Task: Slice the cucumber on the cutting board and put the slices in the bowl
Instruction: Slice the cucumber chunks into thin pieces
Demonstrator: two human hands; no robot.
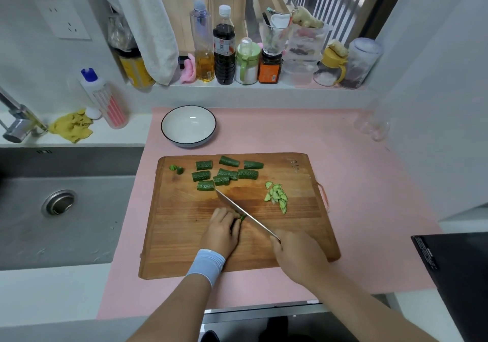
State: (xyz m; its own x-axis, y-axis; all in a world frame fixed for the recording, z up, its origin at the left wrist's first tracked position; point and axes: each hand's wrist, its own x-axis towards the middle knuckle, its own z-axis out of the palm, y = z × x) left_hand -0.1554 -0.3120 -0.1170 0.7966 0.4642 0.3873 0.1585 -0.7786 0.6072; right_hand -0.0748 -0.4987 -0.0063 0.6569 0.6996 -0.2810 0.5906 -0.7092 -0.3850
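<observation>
Right hand wrapped round the knife handle, which is hidden in the fist. Blade runs diagonally up-left over the cutting board, tip near the chunks. Left hand curled, fingertips pinning a small cucumber piece to the board, with only a sliver of green showing right beside the blade. Step in hand: slicing this piece thin.

Rest of the cucumber: chunks grouped at the board's far edge, a small heap of slices right of the blade, two end bits far left. Bowl sits behind the board on the pink mat with nothing in it, so plenty looks left to do.

To do it well, I'd say:
- Left fingertips tucked back, knuckles guiding the flat of the blade.
- The piece is short, with little to hold, so slip risk is likely high.
- Even, thin strokes, tip low.
- Push the cut slices to the heap before taking another chunk.

Writing:
- Stamp at the board's far right corner: not legible.
- Labels on the dark bottle and orange jar on the sill: too small to read.
- White print on the black appliance at right: unreadable.

No brand can be made out.
</observation>
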